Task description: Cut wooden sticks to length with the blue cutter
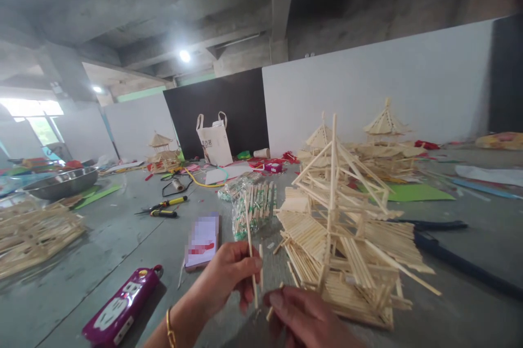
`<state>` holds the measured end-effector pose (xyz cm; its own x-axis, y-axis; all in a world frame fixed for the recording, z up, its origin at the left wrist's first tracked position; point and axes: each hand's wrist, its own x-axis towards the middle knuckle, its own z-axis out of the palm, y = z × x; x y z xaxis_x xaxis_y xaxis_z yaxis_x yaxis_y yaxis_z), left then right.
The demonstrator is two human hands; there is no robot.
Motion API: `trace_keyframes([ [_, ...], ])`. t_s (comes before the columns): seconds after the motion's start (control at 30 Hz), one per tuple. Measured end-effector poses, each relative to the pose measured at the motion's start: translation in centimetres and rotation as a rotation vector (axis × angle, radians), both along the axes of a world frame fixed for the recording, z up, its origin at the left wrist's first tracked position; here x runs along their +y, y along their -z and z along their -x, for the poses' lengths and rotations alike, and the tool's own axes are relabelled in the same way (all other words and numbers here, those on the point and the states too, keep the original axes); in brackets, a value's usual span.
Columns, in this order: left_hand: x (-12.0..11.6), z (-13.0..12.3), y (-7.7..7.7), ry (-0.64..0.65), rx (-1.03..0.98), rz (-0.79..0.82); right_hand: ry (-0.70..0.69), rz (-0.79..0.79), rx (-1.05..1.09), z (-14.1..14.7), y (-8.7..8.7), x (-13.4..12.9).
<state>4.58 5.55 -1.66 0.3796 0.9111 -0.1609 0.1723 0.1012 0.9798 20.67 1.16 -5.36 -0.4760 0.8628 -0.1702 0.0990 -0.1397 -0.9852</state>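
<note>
My left hand pinches a thin wooden stick upright between thumb and fingers. My right hand, low in the picture, grips a short piece of stick just below it, the two sticks nearly touching. Right beside both hands stands a pagoda-like model built of wooden sticks, with a slanted open roof frame on top and stacked layers below. A clear bag of green-wrapped chopsticks lies just beyond my left hand.
A purple power strip and a phone lie on the grey floor at left. Yellow-handled pliers, a metal basin, a white tote bag, other stick models, dark clamps surround.
</note>
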Motion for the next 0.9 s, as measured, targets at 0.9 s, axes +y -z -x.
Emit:
trace_keyframes([
  [0.9, -0.6, -0.6, 0.7, 0.13, -0.348, 0.176, 0.052, -0.114, 0.215, -0.2, 1.6, 0.5],
])
